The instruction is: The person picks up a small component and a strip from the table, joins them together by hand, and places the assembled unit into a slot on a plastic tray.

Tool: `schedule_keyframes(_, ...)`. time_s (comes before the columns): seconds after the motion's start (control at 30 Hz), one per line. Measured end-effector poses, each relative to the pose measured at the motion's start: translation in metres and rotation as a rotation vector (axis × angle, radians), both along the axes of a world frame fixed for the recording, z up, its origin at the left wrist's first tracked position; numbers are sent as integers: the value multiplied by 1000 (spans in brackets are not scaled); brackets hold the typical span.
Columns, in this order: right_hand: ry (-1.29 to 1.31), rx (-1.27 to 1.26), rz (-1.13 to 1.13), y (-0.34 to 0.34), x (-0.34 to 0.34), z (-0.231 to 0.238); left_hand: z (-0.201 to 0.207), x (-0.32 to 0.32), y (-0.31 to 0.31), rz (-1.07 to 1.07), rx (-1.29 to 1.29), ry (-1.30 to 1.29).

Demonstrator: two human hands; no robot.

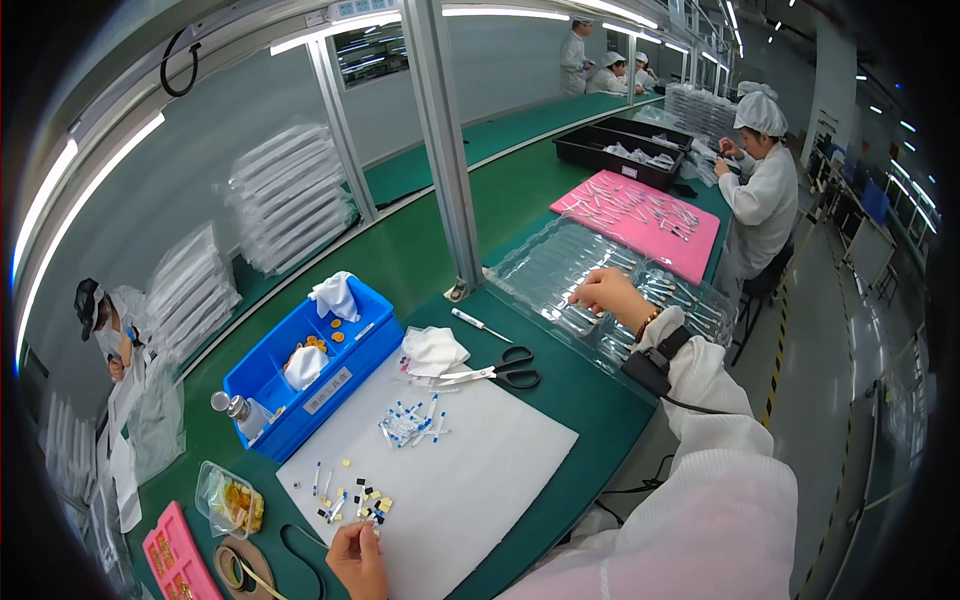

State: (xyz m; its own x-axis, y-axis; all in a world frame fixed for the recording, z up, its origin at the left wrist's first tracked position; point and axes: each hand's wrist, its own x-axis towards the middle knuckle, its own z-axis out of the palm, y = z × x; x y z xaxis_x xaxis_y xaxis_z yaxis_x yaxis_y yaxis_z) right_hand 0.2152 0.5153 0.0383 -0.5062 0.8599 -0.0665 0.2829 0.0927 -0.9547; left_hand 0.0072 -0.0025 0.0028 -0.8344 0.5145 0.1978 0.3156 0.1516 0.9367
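Note:
My left hand (360,562) is at the near edge of a white sheet (490,440), its fingertips pinched together beside small black and yellow pieces (373,503). Whatever it grips is too small to make out. Stretched out to the right, my right hand (610,296) hangs over a clear plastic tray (545,262) with its thumb and fingers closed; I cannot tell what is in them. Slim white and metallic parts (690,300) lie in the tray's slots near that wrist. A heap of short blue-and-white strips (408,425) sits mid-sheet.
Black-handled scissors (515,368), a screwdriver (480,323) and a white cloth (434,351) lie beyond the strips. Leftward stand a blue divided bin (335,385), a clear tub (230,500), a tape roll (240,568) and a pink tray (178,555). A co-worker (762,180) sits by a pink mat (650,222).

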Motion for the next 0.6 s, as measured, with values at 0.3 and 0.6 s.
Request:
schedule_keyframes(0.3,44,-38,63,18,-7,-18,4,1,1,-34,-39,-12)
schedule_keyframes(0.6,-37,78,102,25,-13,-22,-1,0,2,-14,-18,-19)
